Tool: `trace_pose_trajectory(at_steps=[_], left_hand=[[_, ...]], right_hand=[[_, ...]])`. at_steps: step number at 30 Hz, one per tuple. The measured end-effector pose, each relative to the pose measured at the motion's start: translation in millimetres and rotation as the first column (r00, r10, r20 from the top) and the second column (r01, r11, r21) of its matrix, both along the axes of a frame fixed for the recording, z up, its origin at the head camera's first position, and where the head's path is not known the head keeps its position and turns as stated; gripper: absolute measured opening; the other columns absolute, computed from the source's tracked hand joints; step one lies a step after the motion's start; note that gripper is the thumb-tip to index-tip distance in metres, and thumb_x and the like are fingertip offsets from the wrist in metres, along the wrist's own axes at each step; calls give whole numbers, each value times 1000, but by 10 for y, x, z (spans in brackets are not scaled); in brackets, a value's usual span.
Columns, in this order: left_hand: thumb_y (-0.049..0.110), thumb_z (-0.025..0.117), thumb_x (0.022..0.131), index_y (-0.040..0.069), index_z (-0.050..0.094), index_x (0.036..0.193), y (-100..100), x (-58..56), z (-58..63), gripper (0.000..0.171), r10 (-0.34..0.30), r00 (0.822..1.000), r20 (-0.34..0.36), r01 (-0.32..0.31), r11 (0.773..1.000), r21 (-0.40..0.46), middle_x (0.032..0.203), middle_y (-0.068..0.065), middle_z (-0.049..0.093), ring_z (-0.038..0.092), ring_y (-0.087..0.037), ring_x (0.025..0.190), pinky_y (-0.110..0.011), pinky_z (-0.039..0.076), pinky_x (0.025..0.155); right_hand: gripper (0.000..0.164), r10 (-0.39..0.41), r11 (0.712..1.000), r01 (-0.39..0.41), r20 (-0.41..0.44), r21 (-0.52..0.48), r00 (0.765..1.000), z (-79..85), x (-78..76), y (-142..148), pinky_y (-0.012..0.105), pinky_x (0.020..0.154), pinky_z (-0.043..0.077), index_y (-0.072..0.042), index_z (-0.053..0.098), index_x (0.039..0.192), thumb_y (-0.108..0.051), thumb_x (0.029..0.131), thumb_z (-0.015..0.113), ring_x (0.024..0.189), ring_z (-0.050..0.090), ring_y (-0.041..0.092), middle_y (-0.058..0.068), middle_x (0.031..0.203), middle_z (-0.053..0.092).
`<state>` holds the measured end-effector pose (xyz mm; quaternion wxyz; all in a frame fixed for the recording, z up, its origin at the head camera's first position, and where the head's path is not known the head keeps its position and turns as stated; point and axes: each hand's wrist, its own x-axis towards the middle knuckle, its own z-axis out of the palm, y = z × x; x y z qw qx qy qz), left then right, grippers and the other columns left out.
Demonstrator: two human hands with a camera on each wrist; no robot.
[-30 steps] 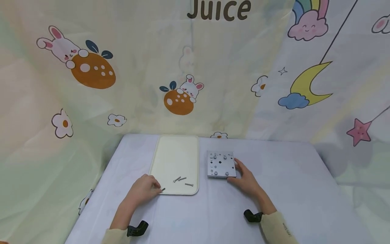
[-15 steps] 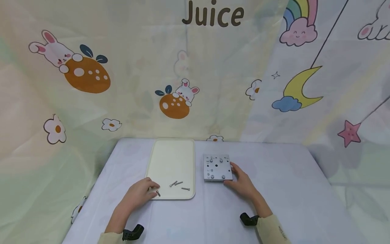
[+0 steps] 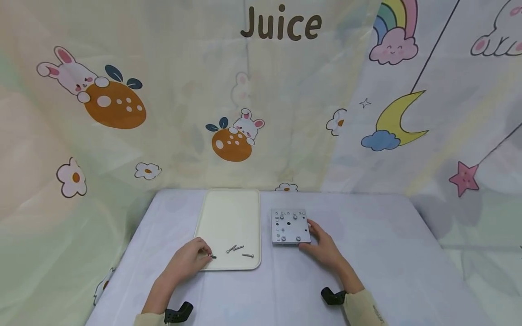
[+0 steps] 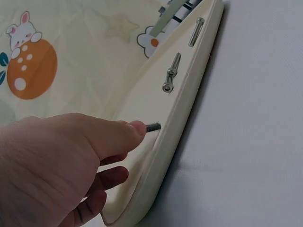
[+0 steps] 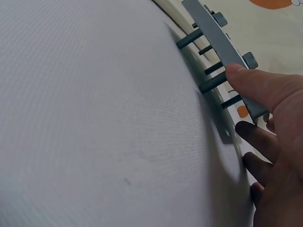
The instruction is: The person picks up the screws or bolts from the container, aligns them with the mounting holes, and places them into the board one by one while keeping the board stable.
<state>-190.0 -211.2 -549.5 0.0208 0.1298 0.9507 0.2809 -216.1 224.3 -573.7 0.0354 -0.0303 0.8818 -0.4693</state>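
Between the thumb and fingers of my left hand (image 3: 188,259), a small screw (image 3: 212,256) is pinched over the tray's near left corner. Its dark threaded end (image 4: 153,127) sticks out past the thumb tip in the left wrist view; the fingers hide the rest. My right hand (image 3: 326,246) grips the square metal plate (image 3: 290,231) by its near right corner, thumb at the front edge. Several screw heads stand on top of the plate. Seen from the right wrist, threaded shanks (image 5: 213,82) jut out of its underside, above the white cloth.
Three loose silver screws, one of them a screw (image 3: 248,255) at the right, lie in the cream tray (image 3: 228,213). White cloth (image 3: 367,226) covers the table. A printed curtain (image 3: 179,90) hangs behind it.
The left hand has turned the screw between its fingers, from slanting down to pointing right. The right hand keeps its grip on the plate. The head view has shifted slightly.
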Motion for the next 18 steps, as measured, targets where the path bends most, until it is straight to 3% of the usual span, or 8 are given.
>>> trace_pose_trajectory(at_steps=[3,7,13,18], left_hand=[[17,78,83,24,66,86,51,2,-36,14,52,999,-9,-51,994,93,87,16,57,55,-8,86,-36,48,78],[17,78,84,23,65,89,107,-39,-39,15,74,997,-10,-71,986,149,86,15,58,56,-7,86,-35,48,77],[14,77,84,21,67,90,291,-195,36,13,20,1000,-5,-18,964,266,88,15,60,57,-10,91,-38,47,82],[15,77,85,18,68,92,505,-326,164,11,-32,999,-19,36,970,240,90,14,61,58,-13,95,-40,48,84]], right_hand=[[93,0,1000,0,-8,14,1000,-15,15,18,58,111,18,-18,31,152,-40,77,81,140,29,35,14,142,49],[95,-2,1000,1,21,15,1000,-34,28,-4,58,111,17,-18,29,152,-41,77,81,141,27,34,13,143,48],[95,11,1000,-11,3,-3,1000,-18,0,13,56,112,17,-19,28,153,-42,78,80,141,27,32,12,143,48],[95,10,1000,-10,16,-5,1000,-30,-11,18,57,111,19,-20,26,154,-43,79,79,141,27,33,13,145,46]])
